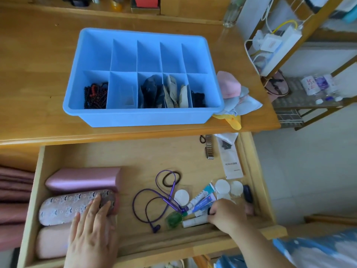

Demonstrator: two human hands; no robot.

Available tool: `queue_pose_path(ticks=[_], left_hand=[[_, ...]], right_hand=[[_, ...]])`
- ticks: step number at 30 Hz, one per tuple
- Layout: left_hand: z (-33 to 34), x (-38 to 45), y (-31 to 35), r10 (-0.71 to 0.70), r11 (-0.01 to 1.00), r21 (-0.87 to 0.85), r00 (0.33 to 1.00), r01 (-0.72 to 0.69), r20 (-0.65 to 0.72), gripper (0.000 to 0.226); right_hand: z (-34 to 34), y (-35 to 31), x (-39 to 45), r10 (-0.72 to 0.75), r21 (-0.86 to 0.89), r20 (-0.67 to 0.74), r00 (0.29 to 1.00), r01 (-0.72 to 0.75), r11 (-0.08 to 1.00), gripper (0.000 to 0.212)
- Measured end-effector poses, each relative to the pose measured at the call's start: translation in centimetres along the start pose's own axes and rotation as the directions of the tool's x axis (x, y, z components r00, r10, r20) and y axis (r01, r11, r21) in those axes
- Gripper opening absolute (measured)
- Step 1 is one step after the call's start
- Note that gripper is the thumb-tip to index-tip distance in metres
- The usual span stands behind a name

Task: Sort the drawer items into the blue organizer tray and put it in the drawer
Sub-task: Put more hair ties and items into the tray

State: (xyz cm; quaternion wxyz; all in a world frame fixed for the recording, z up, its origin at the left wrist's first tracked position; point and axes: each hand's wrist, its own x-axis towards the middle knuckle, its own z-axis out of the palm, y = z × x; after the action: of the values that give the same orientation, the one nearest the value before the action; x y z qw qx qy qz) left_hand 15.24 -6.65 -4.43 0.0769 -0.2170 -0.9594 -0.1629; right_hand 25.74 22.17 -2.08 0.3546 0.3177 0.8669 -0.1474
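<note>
The blue organizer tray [116,117] stands on the desk above the open drawer [135,151]. Its near row holds dark beads [95,96], dark packets [152,91], beige packets [179,91] and a black item [198,98]. In the drawer, my right hand [226,214] curls round small tubes [201,202] at the front right. My left hand [92,225] rests with straight fingers on a patterned glasses case [63,206]. A purple earphone cord [152,200], hair ties [171,178], white round pads [222,186] and a green item [173,219] lie nearby.
A shiny pink case [83,179] and a pale pink case [50,244] flank the patterned one. A watch band [209,147] and a white packet [230,161] lie at the drawer's back right. Pink and grey cloths [233,91] sit beside the tray. A shelf rack [301,60] stands on the right.
</note>
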Motion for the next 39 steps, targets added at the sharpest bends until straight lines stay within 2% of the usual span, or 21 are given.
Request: queue_pose_path(ticks=[2, 4, 5, 7, 9, 11, 13, 15, 19, 20, 23, 24, 25, 26, 28, 30, 32, 36, 39], left_hand=[[-0.1, 0.2, 0.1, 0.008, 1.0, -0.012, 1.0, -0.008, 0.0, 0.05], [-0.1, 0.2, 0.1, 0.012, 1.0, -0.026, 1.0, -0.013, -0.01, 0.047], [-0.1, 0.2, 0.2, 0.006, 0.999, -0.043, 1.0, -0.007, -0.017, 0.047], [0.0, 0.5, 0.4, -0.005, 0.997, -0.074, 0.999, 0.002, -0.037, 0.048], [0.1, 0.7, 0.4, -0.006, 0.995, -0.098, 1.0, 0.003, -0.027, 0.046], [0.4, 0.9, 0.2, -0.014, 0.993, -0.116, 1.0, 0.013, -0.001, 0.044], [0.7, 0.9, 0.1, -0.02, 0.992, -0.125, 1.0, 0.02, 0.0, 0.043], [0.9, 0.9, 0.3, -0.014, 0.991, -0.132, 1.0, 0.012, -0.022, 0.042], [1.2, 0.7, 0.3, -0.007, 0.991, -0.132, 0.998, -0.001, -0.064, 0.041], [1.3, 0.7, 0.1, -0.01, 0.992, -0.124, 0.997, 0.001, -0.071, 0.041], [1.5, 0.6, -0.1, -0.019, 0.994, -0.105, 0.997, 0.011, -0.08, 0.04], [1.4, 0.6, 0.0, -0.022, 0.995, -0.099, 0.996, 0.013, -0.086, 0.04], [1.3, 0.6, 0.2, -0.023, 0.996, -0.09, 0.996, 0.014, -0.091, 0.04], [1.1, 0.6, 0.3, -0.022, 0.997, -0.081, 0.996, 0.015, -0.092, 0.04], [0.7, 0.6, 0.4, -0.023, 0.996, -0.084, 0.998, 0.017, -0.066, 0.042], [0.3, 0.5, 0.1, -0.022, 0.994, -0.109, 1.0, 0.019, -0.021, 0.042], [0.0, 0.4, -0.1, -0.013, 0.992, -0.124, 1.0, 0.012, 0.0, 0.04], [0.0, 0.3, -0.1, -0.006, 0.991, -0.137, 1.0, 0.007, 0.008, 0.039], [0.2, 0.2, -0.1, -0.017, 0.991, -0.136, 0.999, 0.021, 0.028, 0.048]], right_hand=[[-2.6, 0.7, -1.8, -0.02, 0.164, -0.05, 0.999, 0.028, 0.986, 0.027], [-5.6, 1.2, -4.0, -0.06, 0.373, -0.084, 0.995, 0.087, 0.924, 0.025], [-7.3, 1.3, -5.2, -0.086, 0.489, -0.115, 0.99, 0.132, 0.862, 0.02], [-11.2, 0.4, -7.5, -0.12, 0.691, -0.25, 0.961, 0.264, 0.673, 0.015], [-14.9, -1.1, -8.7, -0.105, 0.752, -0.442, 0.891, 0.432, 0.497, 0.012], [-18.1, -2.9, -8.4, -0.082, 0.709, -0.601, 0.795, 0.577, 0.405, 0.011], [-20.5, -4.7, -6.9, -0.052, 0.642, -0.688, 0.723, 0.641, 0.42, 0.011], [-22.4, -6.1, -4.4, -0.022, 0.586, -0.726, 0.687, 0.636, 0.502, 0.014], [-22.9, -6.7, 0.8, 0.023, 0.541, -0.709, 0.705, 0.522, 0.659, 0.02], [-22.4, -6.5, 1.3, 0.058, 0.521, -0.736, 0.674, 0.509, 0.685, 0.021], [-19.6, -5.9, 0.8, 0.158, 0.46, -0.863, 0.481, 0.616, 0.639, 0.014], [-18.0, -5.7, 0.6, 0.178, 0.473, -0.865, 0.47, 0.642, 0.604, 0.016], [-15.9, -5.5, 0.6, 0.177, 0.507, -0.844, 0.507, 0.643, 0.574, 0.019], [-13.7, -5.6, 0.8, 0.147, 0.542, -0.806, 0.574, 0.614, 0.573, 0.02], [-9.4, -6.2, 1.8, 0.003, 0.551, -0.682, 0.731, 0.512, 0.659, 0.017], [-6.1, -7.3, 3.5, -0.146, 0.456, -0.545, 0.826, 0.438, 0.775, 0.011], [-4.1, -8.5, 5.4, -0.203, 0.347, -0.473, 0.858, 0.393, 0.852, 0.013], [-3.1, -10.0, 8.5, -0.069, 0.274, -0.375, 0.924, 0.182, 0.944, 0.023], [-3.4, -10.6, 9.0, -0.059, 0.167, -0.316, 0.947, 0.117, 0.979, 0.028]])
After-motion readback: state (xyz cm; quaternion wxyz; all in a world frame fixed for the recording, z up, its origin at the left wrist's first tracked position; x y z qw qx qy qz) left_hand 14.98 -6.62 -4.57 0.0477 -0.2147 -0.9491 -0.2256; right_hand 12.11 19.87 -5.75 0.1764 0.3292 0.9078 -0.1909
